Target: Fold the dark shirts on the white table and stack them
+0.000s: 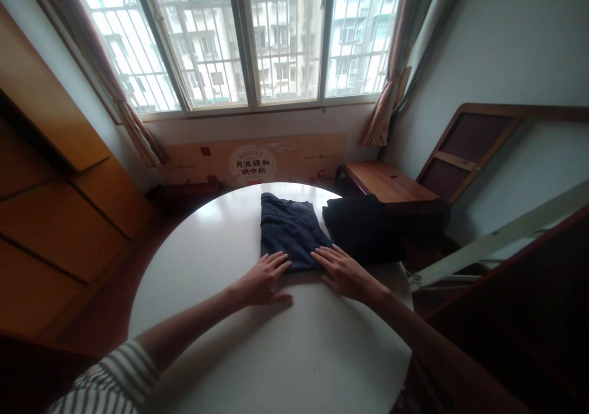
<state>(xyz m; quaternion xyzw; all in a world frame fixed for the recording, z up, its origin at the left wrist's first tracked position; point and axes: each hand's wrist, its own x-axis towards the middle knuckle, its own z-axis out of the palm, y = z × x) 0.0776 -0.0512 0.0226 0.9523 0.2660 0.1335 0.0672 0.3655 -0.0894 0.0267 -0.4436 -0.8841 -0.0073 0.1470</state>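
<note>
A folded dark navy garment (292,230) lies on the white round table (197,291); its exact kind I cannot tell. My left hand (264,279) rests on its near left corner, palm down, fingers stretched over the cloth and thumb apart on the table side. At the near right corner my right hand (343,272) lies flat in the same way, fingertips on the fabric. Neither hand grips anything. Just to the right sits a folded stack of black cloth (363,227), close to the navy piece.
Behind the table is a barred window (248,46) with curtains (391,95). A wooden desk or bench (391,181) stands at the back right, beside a pale slanted beam (497,236). Orange-brown cabinets (55,218) line the left. A printed box (253,162) lies under the window.
</note>
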